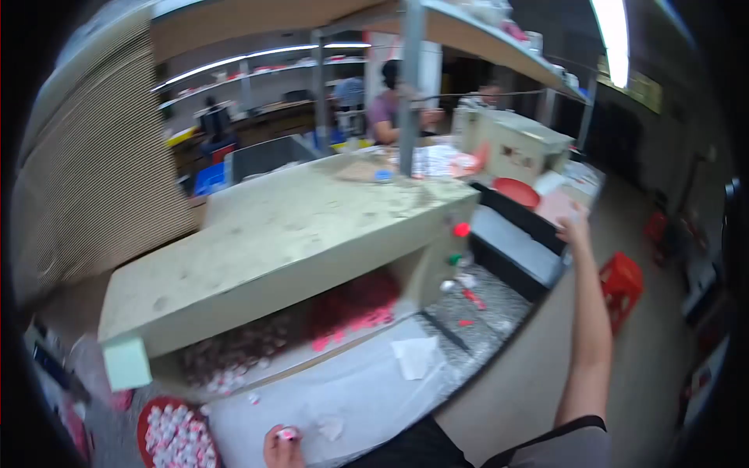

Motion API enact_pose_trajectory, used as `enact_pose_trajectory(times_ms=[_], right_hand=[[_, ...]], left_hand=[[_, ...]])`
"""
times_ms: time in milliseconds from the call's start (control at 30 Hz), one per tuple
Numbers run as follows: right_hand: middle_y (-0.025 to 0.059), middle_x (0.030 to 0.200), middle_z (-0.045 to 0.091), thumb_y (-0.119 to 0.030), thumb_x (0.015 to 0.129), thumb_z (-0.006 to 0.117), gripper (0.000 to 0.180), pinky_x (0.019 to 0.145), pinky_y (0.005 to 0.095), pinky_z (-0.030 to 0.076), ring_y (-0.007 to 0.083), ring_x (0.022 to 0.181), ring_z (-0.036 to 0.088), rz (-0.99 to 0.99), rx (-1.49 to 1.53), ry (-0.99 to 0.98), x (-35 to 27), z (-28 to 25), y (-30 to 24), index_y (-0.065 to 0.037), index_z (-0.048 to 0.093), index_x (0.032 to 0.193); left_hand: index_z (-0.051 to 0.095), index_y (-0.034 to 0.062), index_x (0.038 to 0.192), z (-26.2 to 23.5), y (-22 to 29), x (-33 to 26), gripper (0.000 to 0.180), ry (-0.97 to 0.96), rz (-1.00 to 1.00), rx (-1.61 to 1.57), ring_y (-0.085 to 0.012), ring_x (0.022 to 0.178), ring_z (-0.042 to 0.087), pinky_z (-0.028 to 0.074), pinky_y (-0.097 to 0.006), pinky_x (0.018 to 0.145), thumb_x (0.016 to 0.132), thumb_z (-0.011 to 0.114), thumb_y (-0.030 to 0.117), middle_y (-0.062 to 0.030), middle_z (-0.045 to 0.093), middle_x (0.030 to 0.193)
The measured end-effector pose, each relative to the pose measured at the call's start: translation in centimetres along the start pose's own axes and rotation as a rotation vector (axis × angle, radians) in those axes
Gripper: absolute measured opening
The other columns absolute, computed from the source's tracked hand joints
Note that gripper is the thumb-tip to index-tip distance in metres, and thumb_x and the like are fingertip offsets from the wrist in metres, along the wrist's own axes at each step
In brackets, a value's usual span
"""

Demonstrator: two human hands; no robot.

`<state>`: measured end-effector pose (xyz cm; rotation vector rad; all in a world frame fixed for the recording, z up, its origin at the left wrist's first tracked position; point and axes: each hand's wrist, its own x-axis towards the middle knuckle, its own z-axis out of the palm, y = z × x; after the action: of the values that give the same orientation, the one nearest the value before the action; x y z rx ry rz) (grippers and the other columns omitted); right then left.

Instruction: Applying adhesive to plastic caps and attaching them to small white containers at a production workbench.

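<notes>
My left hand (282, 452), at the lower edge, has its fingers closed on a small pink-and-white piece (288, 433). Just left of it stands a red bowl (143, 433) heaped with similar pink-and-white pieces (178, 438). My right arm is stretched far out to the right. The right hand (575, 228) is over the outer end of a black tray (511, 267) with a pale bottom, near a round red dish (516, 192). Its fingers are blurred, and whether they hold anything I cannot make out. White sheeting (335, 398) covers the bench before me.
A pale green bench unit (296, 226) shelters loose white pieces (242, 343) and bright pink pieces (363, 308) underneath. Red bits (473, 298) lie beside a metal post-side panel. Another person (384, 113) sits beyond the shelf post (410, 86). A red stool (622, 288) stands on the floor at right.
</notes>
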<state>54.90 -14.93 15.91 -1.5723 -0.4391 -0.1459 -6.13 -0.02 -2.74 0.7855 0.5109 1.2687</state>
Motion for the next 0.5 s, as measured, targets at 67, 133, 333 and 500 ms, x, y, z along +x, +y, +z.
enact_pose_trajectory(times_ms=[67, 133, 333, 500], right_hand=[[0.0042, 0.064, 0.049, 0.0, 0.069, 0.053, 0.059, 0.042, 0.0217, 0.042, 0.0106, 0.047, 0.047, 0.053, -0.057, 0.069, 0.4, -2.3, -0.5, -0.017, 0.032, 0.122], [0.0042, 0.066, 0.049, -0.001, 0.068, 0.053, 0.06, 0.042, 0.0208, 0.041, 0.0093, 0.049, 0.047, 0.084, -0.034, 0.099, 0.4, -5.1, -0.9, -0.013, 0.032, 0.122], [0.0033, 0.064, 0.048, -0.003, 0.07, 0.053, 0.06, 0.042, 0.0215, 0.04, 0.0089, 0.048, 0.045, 0.022, 0.068, -0.012, 0.0, -3.8, -2.2, -0.011, 0.029, 0.124], [0.0031, 0.064, 0.048, -0.002, 0.071, 0.053, 0.061, 0.042, 0.0217, 0.038, 0.0089, 0.048, 0.045, -0.029, 0.108, -0.049, 0.3, -1.1, -3.5, -0.007, 0.026, 0.125]], left_hand=[[0.039, -0.0027, 0.11, 3.7, 1.2, 0.7, 0.031, 0.092, -0.218, 0.057, -0.0186, 0.089, 0.049, 0.04, -0.029, 0.082, 0.081, 0.045, 0.002, -0.0126, 0.049, 0.097], [0.039, -0.0028, 0.11, 5.0, 0.6, 1.7, 0.03, 0.021, -0.264, 0.064, -0.0184, 0.088, 0.049, 0.04, -0.029, 0.081, 0.081, 0.045, 0.002, -0.0121, 0.05, 0.096], [0.04, -0.0033, 0.109, 5.3, 0.5, 0.9, 0.028, -0.061, -0.195, 0.052, -0.0176, 0.087, 0.049, 0.04, -0.028, 0.082, 0.081, 0.044, 0.001, -0.0114, 0.05, 0.095], [0.041, -0.0031, 0.108, 5.0, 0.9, 0.1, 0.028, -0.024, -0.186, 0.024, -0.0174, 0.088, 0.049, 0.04, -0.029, 0.082, 0.081, 0.045, 0.002, -0.0115, 0.05, 0.095]])
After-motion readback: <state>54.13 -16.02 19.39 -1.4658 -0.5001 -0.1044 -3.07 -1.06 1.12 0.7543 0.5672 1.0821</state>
